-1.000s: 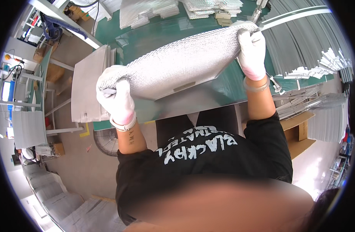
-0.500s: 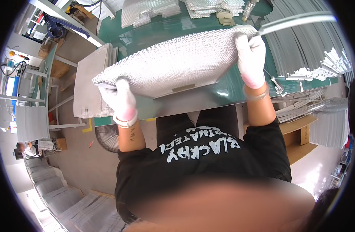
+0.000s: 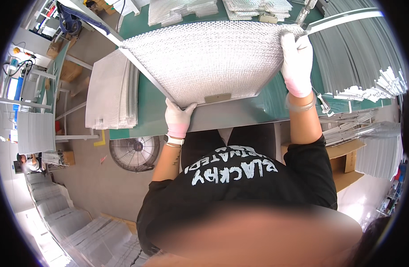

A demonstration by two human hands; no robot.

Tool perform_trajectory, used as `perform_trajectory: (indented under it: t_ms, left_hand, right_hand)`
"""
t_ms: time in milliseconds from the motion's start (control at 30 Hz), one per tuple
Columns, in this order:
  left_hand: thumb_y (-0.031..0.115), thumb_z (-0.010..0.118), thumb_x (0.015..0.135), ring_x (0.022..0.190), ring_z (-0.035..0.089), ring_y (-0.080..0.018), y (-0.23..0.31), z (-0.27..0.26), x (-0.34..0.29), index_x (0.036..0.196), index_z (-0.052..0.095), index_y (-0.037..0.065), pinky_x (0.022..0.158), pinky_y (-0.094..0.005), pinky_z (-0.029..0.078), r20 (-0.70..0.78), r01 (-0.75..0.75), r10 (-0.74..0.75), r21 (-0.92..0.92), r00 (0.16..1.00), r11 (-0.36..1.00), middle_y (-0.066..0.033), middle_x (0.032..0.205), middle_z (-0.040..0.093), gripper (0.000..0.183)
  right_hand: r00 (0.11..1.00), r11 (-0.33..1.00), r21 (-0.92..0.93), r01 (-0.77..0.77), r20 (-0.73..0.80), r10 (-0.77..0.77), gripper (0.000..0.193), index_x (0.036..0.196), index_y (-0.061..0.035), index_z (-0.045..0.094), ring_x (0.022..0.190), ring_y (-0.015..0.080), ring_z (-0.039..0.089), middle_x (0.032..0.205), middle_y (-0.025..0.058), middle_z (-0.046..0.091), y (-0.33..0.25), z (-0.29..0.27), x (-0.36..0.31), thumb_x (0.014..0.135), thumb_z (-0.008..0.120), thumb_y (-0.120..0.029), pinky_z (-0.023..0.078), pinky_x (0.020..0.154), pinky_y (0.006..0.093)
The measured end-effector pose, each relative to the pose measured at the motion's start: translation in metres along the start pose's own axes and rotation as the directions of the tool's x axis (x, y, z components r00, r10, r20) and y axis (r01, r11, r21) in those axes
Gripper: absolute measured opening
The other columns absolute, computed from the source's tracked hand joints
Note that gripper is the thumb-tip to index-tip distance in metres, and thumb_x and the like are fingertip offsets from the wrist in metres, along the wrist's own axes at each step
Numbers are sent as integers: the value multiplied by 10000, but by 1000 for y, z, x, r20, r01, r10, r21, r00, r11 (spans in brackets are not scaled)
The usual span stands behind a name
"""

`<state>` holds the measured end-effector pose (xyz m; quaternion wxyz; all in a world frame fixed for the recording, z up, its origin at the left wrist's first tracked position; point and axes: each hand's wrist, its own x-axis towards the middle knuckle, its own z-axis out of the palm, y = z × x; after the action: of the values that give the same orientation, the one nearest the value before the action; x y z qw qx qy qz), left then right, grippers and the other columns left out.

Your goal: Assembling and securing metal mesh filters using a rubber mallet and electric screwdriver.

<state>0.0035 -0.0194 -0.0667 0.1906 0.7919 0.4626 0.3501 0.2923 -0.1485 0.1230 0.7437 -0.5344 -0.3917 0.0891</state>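
A silvery metal mesh filter panel (image 3: 204,62) is held tilted above the green table (image 3: 146,107). Thin metal framing (image 3: 146,73) runs along its left side and near edge, and a small tan plate (image 3: 218,97) sits at the near edge. My left hand (image 3: 178,118), white-gloved, grips the near left corner, thumb on the mesh side. My right hand (image 3: 298,62), also gloved, pinches the far right corner. From that corner a long pale metal strip (image 3: 344,21) reaches out to the right; whether it is joined to the panel I cannot tell.
Mesh sheets (image 3: 109,91) are stacked at the table's left, with more mesh stacks (image 3: 182,11) at the back. Long metal strips (image 3: 356,53) fill the right side. A hand tool (image 3: 322,104) lies near the right edge. Below are a floor fan (image 3: 134,153) and an open cardboard box (image 3: 347,167).
My left hand has shifted from the panel's far left corner to its near left corner. The panel's left side has risen and now shows its framing. My right hand keeps its corner, slightly farther right.
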Motion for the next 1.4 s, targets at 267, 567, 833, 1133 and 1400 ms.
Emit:
perform_trajectory:
  t_ms: [267, 567, 833, 1133, 1400]
  left_hand:
    - [76, 829, 757, 1001, 655, -178, -33, -28, 26, 1253, 583, -48, 910, -314, 511, 613, 268, 146, -531, 776, 804, -115, 1132, 695, 568]
    - [143, 649, 826, 1139, 583, -335, 0, -47, 63, 1280, 583, 85, 1008, -408, 457, 594, -348, 724, -636, 350, 689, -163, 1208, 624, 463]
    - [130, 660, 781, 918, 590, -341, -10, -44, 52, 1174, 610, 150, 815, -419, 485, 756, -649, 390, 59, 525, 759, -112, 906, 586, 397]
    - [214, 679, 789, 1303, 430, -433, -1, -42, 67, 1410, 472, 105, 1086, -464, 366, 699, -575, 700, -516, 144, 634, -177, 1441, 471, 663]
    - [138, 686, 778, 1339, 454, -324, 25, -50, 103, 1415, 472, 59, 1122, -408, 349, 878, -580, 458, -447, -139, 681, -151, 1441, 499, 676]
  right_hand:
    - [980, 983, -74, 170, 116, -161, 126, 997, 18, 643, 818, 86, 527, 892, 20, 621, -2, -16, -10, 943, 574, -73, 442, 752, 244]
    - [840, 893, 383, 235, 382, -385, 368, 807, -28, 631, 635, 224, 667, 726, 83, 663, -19, -43, -81, 932, 671, -373, 533, 583, 338]
    - [859, 948, 173, 268, 402, -316, 534, 639, -44, 568, 550, 254, 639, 611, 107, 639, -48, -42, -108, 927, 586, -493, 499, 534, 335]
    - [861, 937, 237, 258, 384, -334, 578, 636, -43, 585, 534, 262, 637, 602, 113, 633, -36, -50, -113, 927, 553, -541, 494, 512, 340]
    - [907, 963, 216, 163, 352, -233, 634, 610, -48, 582, 541, 256, 626, 615, 103, 639, -40, -51, -118, 926, 527, -595, 500, 531, 337]
